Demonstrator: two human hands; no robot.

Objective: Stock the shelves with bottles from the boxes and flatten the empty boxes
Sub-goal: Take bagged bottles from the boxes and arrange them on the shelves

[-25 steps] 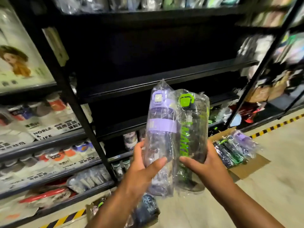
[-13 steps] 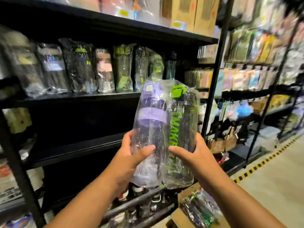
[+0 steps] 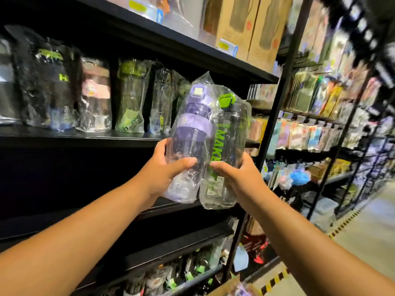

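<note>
Your left hand (image 3: 162, 174) grips the purple bottle (image 3: 190, 135) and your right hand (image 3: 239, 178) grips the green bottle (image 3: 232, 133). Both are in clear wrap, upright with a slight lean to the right, pressed side by side and touching. You hold them in the air just in front of the right end of the shelf (image 3: 85, 138), caps above its edge and bases below it; neither rests on the shelf. Your left thumb lies across the front of the purple bottle and the other fingers curl round its far side, clamped on the lower half. Your right thumb presses the front of the green bottle beside the green lettering, and the rest of that hand wraps its right side, the fingers mostly hidden behind it. The two thumbs point toward each other, close but apart.

On the shelf, left of your bottles, a row (image 3: 128, 97) of wrapped bottles stands upright, blurred. Above the shelf, the next level carries brown cartons (image 3: 245, 26). At the shelf's right end stands a black post (image 3: 275, 107). Well below the shelf, the lowest level holds more wrapped goods (image 3: 171, 276), and a corner of a cardboard box (image 3: 224, 289) shows under the shelf's right end, at the bottom of the view.
</note>
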